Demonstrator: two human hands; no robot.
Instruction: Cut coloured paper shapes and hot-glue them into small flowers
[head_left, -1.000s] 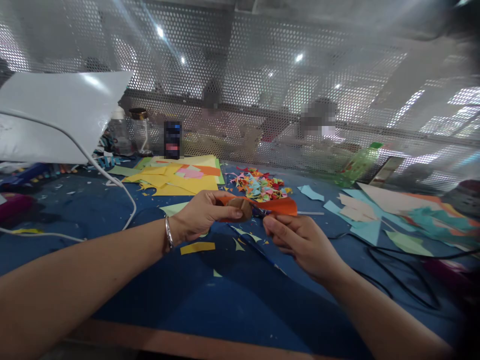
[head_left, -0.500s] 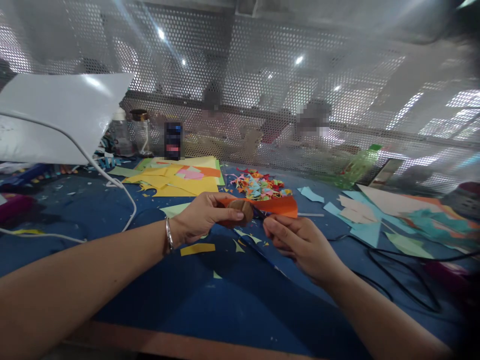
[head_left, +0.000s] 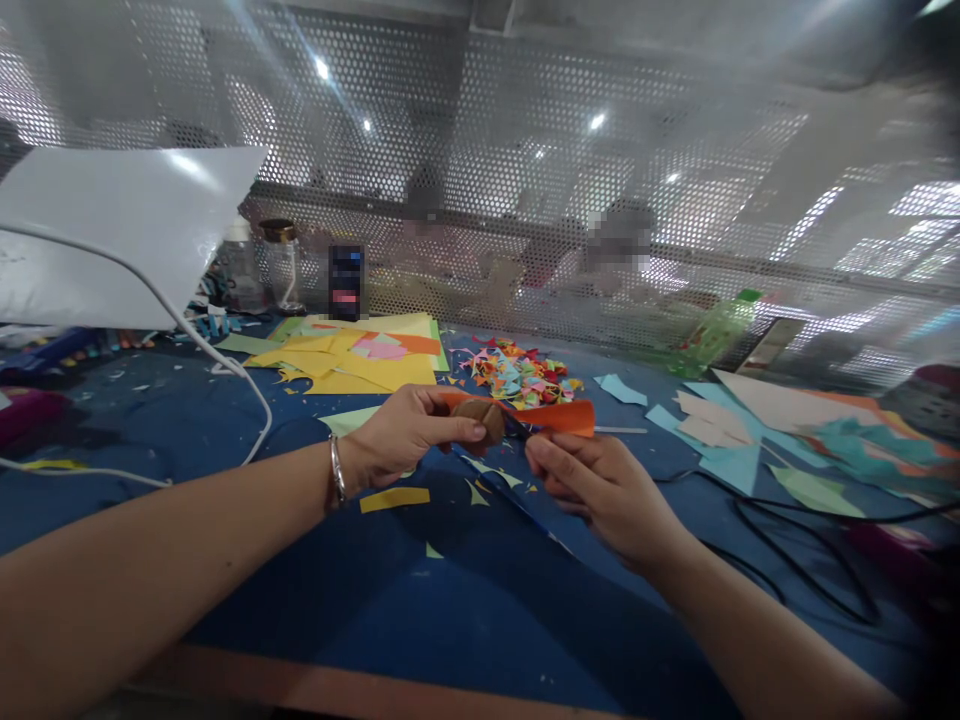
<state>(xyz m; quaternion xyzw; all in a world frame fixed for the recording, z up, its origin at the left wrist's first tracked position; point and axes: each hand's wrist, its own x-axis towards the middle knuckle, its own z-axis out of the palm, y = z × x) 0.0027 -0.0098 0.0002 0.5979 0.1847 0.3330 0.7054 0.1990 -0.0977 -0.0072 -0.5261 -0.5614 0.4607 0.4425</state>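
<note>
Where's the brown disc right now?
Head view, near centre: the brown disc is pinched in the left hand, in front of the orange paper, left of the right hand.

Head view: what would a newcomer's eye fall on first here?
Probably the bright orange paper held near the centre, with a brown round piece against it in the left hand. Next, the heap of multicoloured paper scraps behind it, and the large glossy white sheet at the upper left.

The paper strip [head_left: 568, 416] is orange; the disc [head_left: 487, 416] brown; the tabletop [head_left: 450, 620] blue; the heaped scraps [head_left: 521, 373] multicoloured; the metal screen [head_left: 517, 165] grey, hole-dotted.
</note>
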